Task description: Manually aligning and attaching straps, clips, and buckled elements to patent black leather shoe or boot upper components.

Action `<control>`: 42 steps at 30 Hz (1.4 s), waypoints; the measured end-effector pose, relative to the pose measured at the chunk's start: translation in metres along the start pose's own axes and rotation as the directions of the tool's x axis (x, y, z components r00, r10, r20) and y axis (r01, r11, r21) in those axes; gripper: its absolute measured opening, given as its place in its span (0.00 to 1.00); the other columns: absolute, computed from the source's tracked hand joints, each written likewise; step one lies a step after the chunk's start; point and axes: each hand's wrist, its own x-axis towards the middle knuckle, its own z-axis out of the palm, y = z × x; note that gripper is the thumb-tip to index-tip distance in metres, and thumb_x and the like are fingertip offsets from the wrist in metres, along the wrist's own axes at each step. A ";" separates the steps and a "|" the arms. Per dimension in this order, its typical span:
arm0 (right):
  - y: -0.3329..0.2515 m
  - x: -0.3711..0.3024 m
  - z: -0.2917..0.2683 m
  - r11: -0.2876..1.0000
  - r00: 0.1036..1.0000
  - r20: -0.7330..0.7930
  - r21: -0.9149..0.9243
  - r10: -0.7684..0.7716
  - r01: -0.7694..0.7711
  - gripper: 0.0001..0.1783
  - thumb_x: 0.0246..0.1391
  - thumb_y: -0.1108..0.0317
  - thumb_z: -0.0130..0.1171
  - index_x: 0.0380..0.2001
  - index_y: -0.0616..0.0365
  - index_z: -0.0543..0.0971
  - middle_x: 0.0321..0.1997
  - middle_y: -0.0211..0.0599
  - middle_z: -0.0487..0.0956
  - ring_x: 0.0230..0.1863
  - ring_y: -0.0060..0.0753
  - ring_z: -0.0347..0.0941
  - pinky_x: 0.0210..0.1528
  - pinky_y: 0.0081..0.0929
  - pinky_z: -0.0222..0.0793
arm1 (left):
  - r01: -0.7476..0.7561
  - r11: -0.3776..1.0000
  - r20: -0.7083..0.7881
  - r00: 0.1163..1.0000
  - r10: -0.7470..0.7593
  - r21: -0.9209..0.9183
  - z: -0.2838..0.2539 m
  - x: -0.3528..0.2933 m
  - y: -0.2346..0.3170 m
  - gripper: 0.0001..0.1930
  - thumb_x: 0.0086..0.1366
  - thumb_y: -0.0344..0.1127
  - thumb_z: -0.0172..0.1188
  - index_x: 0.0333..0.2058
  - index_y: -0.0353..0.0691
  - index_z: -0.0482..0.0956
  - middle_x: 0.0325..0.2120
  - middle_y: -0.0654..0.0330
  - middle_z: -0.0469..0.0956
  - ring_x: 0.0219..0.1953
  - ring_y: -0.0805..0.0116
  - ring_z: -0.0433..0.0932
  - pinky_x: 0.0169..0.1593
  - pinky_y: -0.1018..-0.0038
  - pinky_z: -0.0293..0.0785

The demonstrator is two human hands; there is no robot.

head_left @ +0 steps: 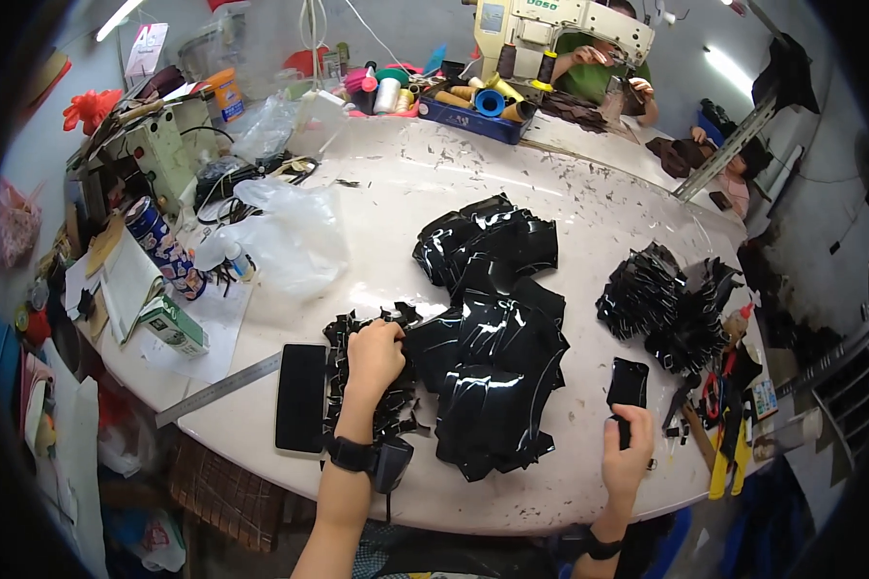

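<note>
My left hand (pixel 375 359) is closed, fingertips down on a heap of small glossy black pieces (pixel 388 410); what it pinches is hidden. A dark band with a box-like device (pixel 388 465) is on that wrist. My right hand (pixel 630 449) is closed round a small black object (pixel 625 431), its kind unclear. Just beyond those fingers lies a single shiny black piece (pixel 630 381), roughly rectangular. Between my hands spreads a large pile of glossy black, leather-like panels (pixel 492 386), reaching back to a second stack (pixel 492 239).
More black pieces (pixel 666 307) are heaped at right, near scissors (pixel 713 396) and yellow-handled tools (pixel 729 463). A black phone-like slab (pixel 300 398) and steel ruler (pixel 217 388) lie at left. Behind stand a thread tray (pixel 468 121) and sewing machine (pixel 570 29), where another person works.
</note>
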 end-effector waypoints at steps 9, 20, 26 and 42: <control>-0.076 0.028 0.019 0.926 0.956 0.055 0.270 -0.286 0.262 0.04 0.42 0.72 0.58 0.26 0.58 0.76 0.28 0.37 0.74 0.34 0.38 0.70 0.39 0.29 0.62 | -0.032 0.801 -0.283 0.943 -0.174 -0.598 -0.040 0.001 0.022 0.02 0.54 0.25 0.55 0.27 0.33 0.74 0.22 0.60 0.73 0.24 0.71 0.73 0.30 0.77 0.69; -0.072 0.023 0.050 0.785 0.933 0.190 0.605 -0.305 0.134 0.19 0.39 0.71 0.65 0.37 0.60 0.73 0.28 0.34 0.74 0.22 0.22 0.70 0.27 0.17 0.66 | 0.363 0.110 0.376 0.842 0.387 -0.925 -0.037 -0.036 0.093 0.04 0.59 0.26 0.53 0.33 0.35 0.72 0.26 0.66 0.72 0.29 0.80 0.71 0.36 0.83 0.68; -0.072 0.023 0.049 0.769 0.949 0.179 0.632 -0.260 0.092 0.12 0.41 0.73 0.62 0.31 0.61 0.73 0.24 0.32 0.71 0.21 0.18 0.68 0.25 0.15 0.63 | 0.319 0.198 0.375 0.818 0.436 -0.927 -0.030 -0.037 0.098 0.03 0.58 0.25 0.53 0.32 0.33 0.72 0.27 0.65 0.71 0.28 0.80 0.71 0.35 0.83 0.69; -0.062 0.020 0.047 0.482 0.866 0.485 0.790 -0.117 -0.378 0.01 0.52 0.78 0.48 0.29 0.65 0.67 0.27 0.31 0.68 0.25 0.18 0.70 0.27 0.14 0.68 | 0.073 0.286 0.215 0.838 0.502 -0.955 -0.036 -0.040 0.109 0.11 0.51 0.23 0.60 0.36 0.31 0.75 0.29 0.58 0.76 0.29 0.77 0.76 0.32 0.83 0.72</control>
